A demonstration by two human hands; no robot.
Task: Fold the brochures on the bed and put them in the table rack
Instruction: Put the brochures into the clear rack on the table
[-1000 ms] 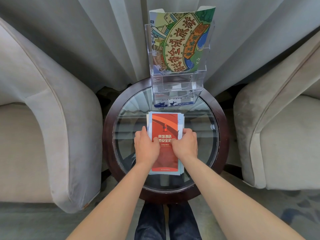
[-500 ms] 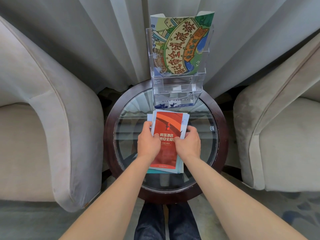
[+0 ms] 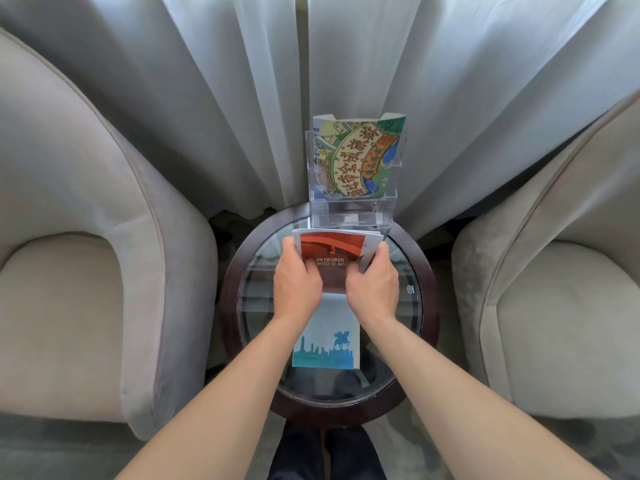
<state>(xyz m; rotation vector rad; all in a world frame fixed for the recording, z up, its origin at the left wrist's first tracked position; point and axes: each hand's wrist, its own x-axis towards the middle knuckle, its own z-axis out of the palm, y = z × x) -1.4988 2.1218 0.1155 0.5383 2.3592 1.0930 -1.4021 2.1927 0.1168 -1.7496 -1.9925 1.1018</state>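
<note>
Head view: a round counter (image 3: 427,306) with a dark, glossy wooden rim and a clear glass top stands between two pale, soft-napped armchairs, the left armchair (image 3: 86,237) and the right armchair (image 3: 561,271), in front of a pleated grey curtain (image 3: 207,98). At the far edge of the counter stands a tiered rack (image 3: 353,216) of clear acrylic. Its upper pocket holds a green illustrated brochure (image 3: 360,157), upright and bowed slightly; the lower pocket's contents cannot be told behind the stack held before it.

A stack of folded brochures (image 3: 332,247), thin glossy paper with an orange-red cover on top, is held tilted just in front of the rack's lower pocket, its top edge near the pocket's lip. The left hand (image 3: 298,275) grips the stack's left edge, fingers curled behind and thumb on the cover. The right hand (image 3: 374,282) grips the right edge the same way. A pale blue brochure (image 3: 327,337) with a skyline print lies flat on the glass between the forearms.
</note>
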